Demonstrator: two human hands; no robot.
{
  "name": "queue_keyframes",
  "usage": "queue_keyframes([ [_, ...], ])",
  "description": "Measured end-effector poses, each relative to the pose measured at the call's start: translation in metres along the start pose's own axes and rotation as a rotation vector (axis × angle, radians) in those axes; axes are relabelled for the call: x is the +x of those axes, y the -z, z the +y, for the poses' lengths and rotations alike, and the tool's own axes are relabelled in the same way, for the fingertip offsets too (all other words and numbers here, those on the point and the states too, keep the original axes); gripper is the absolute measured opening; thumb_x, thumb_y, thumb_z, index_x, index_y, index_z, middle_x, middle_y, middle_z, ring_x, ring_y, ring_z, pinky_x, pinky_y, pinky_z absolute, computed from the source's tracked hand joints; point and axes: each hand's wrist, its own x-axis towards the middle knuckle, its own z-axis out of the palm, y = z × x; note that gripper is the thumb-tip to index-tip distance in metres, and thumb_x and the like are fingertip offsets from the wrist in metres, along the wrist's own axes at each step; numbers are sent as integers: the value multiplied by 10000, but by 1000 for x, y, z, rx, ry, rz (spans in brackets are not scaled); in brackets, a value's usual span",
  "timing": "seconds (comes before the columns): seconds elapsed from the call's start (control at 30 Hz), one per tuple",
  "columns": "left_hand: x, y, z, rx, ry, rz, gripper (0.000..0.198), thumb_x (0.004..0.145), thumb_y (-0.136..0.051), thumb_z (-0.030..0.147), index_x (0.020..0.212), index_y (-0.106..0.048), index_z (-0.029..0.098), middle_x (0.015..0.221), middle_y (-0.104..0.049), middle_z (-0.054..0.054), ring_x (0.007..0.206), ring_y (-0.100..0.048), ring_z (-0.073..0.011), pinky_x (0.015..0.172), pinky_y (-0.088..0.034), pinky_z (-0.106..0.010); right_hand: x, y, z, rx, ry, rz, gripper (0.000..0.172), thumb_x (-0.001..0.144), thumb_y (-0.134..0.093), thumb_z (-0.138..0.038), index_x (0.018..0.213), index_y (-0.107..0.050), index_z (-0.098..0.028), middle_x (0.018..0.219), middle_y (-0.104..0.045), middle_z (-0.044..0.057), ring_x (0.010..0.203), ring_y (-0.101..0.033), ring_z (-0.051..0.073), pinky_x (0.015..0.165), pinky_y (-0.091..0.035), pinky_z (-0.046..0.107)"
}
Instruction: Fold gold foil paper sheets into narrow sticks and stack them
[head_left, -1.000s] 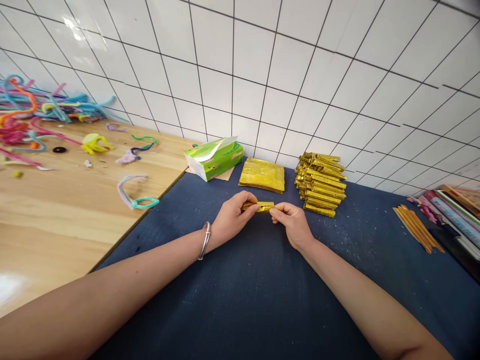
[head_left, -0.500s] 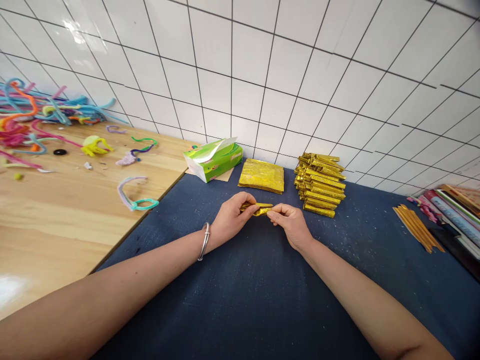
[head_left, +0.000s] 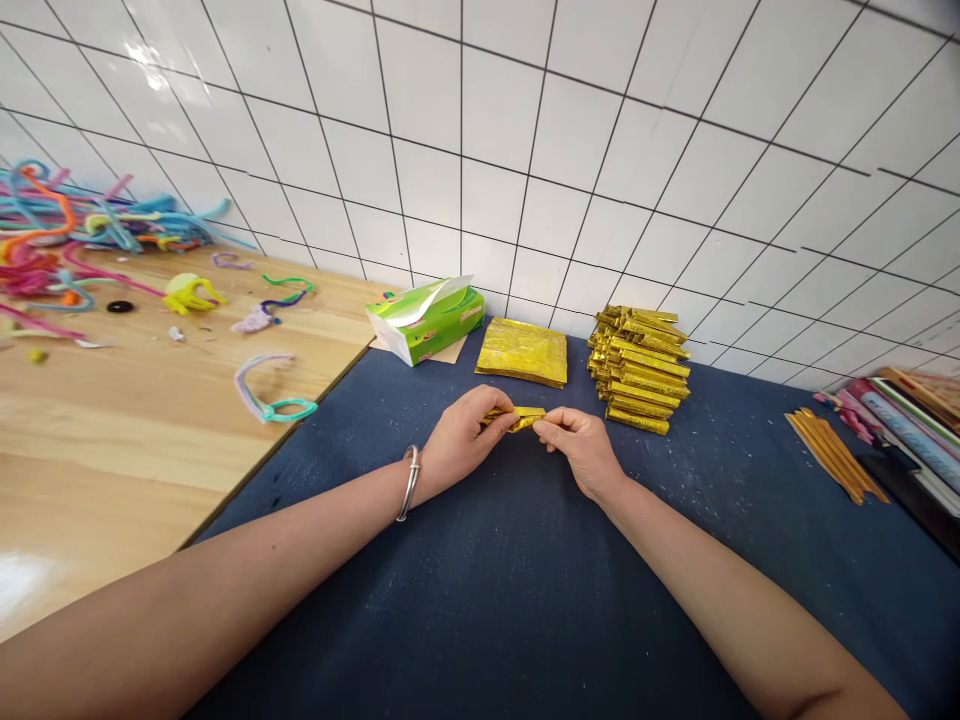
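Broadly, a dark blue tabletop point(head_left: 480, 590) is filling the frame's lower centre. Mid-frame, the left hand point(head_left: 466, 428) and right hand point(head_left: 583, 448) are flanking a folded gold strip point(head_left: 530, 412); nearly closed, both are pinching it between thumb and fingers, the right gripping its right end.

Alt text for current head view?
Left hand and right hand pinch a folded gold strip over a dark blue surface. Beyond lie a green box, a flat gold stack and a pile of folded gold strips.
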Motion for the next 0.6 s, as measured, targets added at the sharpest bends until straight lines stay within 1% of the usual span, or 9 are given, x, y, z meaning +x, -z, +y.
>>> queue_keyframes([
  [0.23,0,-1,0,2,-11,1,71,873,-498,228,878,-555,185,844,-582,-14,769,-525,-123,700,-425,-247,1,0,0,9,-21,10,235,693,-694,-402,719,-659,-171,637,-575,-14,581,-469,101,547,-362,245],
  [0.6,0,0,1,-11,-20,-8,87,877,-489,236,874,-559,185,844,-590,-20,775,-533,-127,704,-429,-252,3,2,1,13,-59,-2,261,672,-698,-426,706,-652,-171,626,-583,-11,533,-439,91,509,-320,242],
])
